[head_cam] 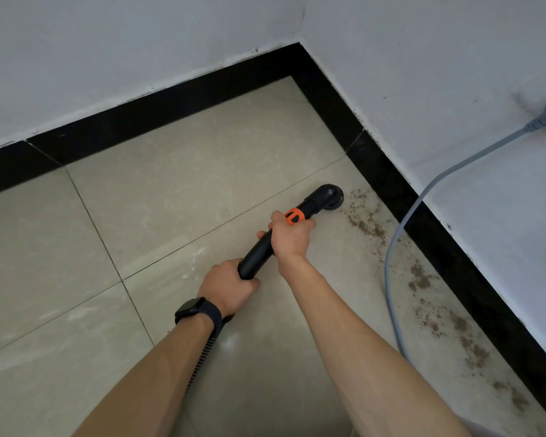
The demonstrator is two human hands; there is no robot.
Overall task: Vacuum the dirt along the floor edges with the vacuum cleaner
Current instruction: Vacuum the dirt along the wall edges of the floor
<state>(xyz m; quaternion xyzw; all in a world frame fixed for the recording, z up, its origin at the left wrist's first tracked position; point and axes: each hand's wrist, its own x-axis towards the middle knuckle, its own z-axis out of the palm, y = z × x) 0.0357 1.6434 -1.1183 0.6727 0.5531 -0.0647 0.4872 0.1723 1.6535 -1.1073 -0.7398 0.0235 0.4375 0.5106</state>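
Head view: both hands on the vacuum wand, nozzle at the far end of the dirt.
Left hand grips the rear of the black wand; ahead of it, right hand grips just behind the orange collar. Beyond the right hand, the nozzle sits low on the tile, just beside brown dirt along the black skirting. Recommended: keep the nozzle flat, sweep slowly along the skirting, avoiding the grey cord to the right.
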